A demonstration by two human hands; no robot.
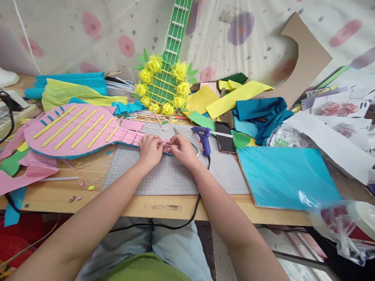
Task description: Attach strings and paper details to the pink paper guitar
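A pink paper guitar with yellow strips lies flat on the table, its neck reaching right onto a grey cutting mat. My left hand and my right hand meet at the end of the neck. Both have their fingers pinched together on the neck's tip and a thin pale string there. Just right of my right hand lies a blue glue gun with its black cord running off the table edge.
A green paper guitar with yellow flowers leans on the back wall. Coloured paper sheets lie heaped behind. A phone, a blue board, a plastic bag at the right edge, and pink scraps at left.
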